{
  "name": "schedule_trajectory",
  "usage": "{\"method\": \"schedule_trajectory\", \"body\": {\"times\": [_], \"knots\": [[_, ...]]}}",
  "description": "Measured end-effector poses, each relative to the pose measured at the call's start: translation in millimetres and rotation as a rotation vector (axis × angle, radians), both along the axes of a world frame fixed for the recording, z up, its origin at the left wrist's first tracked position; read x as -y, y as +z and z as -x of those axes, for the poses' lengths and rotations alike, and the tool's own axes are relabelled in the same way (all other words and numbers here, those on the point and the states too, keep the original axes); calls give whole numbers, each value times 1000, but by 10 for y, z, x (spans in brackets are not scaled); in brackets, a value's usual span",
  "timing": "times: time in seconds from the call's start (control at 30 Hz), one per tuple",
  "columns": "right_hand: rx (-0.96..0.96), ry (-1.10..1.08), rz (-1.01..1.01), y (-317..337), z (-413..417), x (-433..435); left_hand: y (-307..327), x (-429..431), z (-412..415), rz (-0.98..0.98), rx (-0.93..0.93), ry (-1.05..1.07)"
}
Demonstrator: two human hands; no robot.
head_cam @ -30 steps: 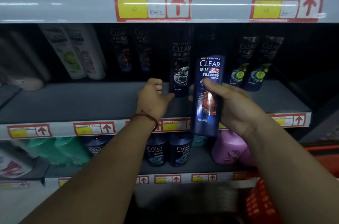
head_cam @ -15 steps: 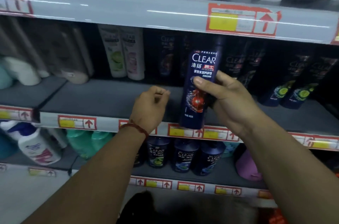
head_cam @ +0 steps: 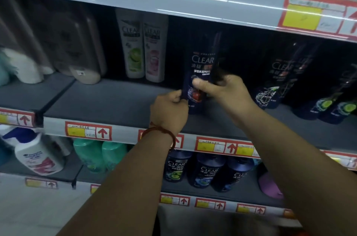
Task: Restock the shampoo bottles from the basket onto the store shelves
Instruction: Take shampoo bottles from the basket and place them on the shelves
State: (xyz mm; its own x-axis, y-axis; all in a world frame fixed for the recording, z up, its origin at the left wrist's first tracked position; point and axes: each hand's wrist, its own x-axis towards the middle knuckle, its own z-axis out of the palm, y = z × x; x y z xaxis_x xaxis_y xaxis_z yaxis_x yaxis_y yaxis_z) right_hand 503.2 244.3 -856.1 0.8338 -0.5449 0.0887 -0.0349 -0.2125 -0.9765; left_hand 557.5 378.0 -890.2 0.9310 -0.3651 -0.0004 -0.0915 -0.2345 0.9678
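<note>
right hand (head_cam: pixel 222 91) grips clear shampoo bottle (head_cam: pixel 201 62) upright at shelf (head_cam: pixel 108 104); left hand (head_cam: pixel 170 108) curled at its edge, hold unclear. risk: it may knock dark bottles (head_cam: pixel 270 85) at 3 o'clock.

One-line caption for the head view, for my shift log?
Head view: right hand holds a dark blue CLEAR bottle at the middle shelf, left hand against its lower edge.
</note>
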Motion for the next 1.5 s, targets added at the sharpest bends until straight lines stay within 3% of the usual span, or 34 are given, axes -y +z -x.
{"method": "schedule_trajectory", "body": {"times": [0.07, 0.13, 0.23, 0.5, 0.93, 1.33, 1.5], "knots": [[-110, -40, 68, -122, 109, 17, 8, -9, -5, -9, -67, 68], [-150, -118, 13, -289, 219, 49, -8, -2, -21, 43, -157, 86], [-112, -136, -128, -459, 308, 68, -70, 46, -66, 55, -199, 85], [-95, -119, -130, -506, 46, 60, -39, 154, -120, 141, -338, -20], [-140, -76, 9, -535, -184, 179, -158, 560, -351, 80, -219, -41], [-172, -56, 5, -502, -156, 181, -184, 544, -389, 50, -186, -19], [-163, -56, 103, -386, 184, 227, -41, 343, -120, -121, 15, -120]]}}
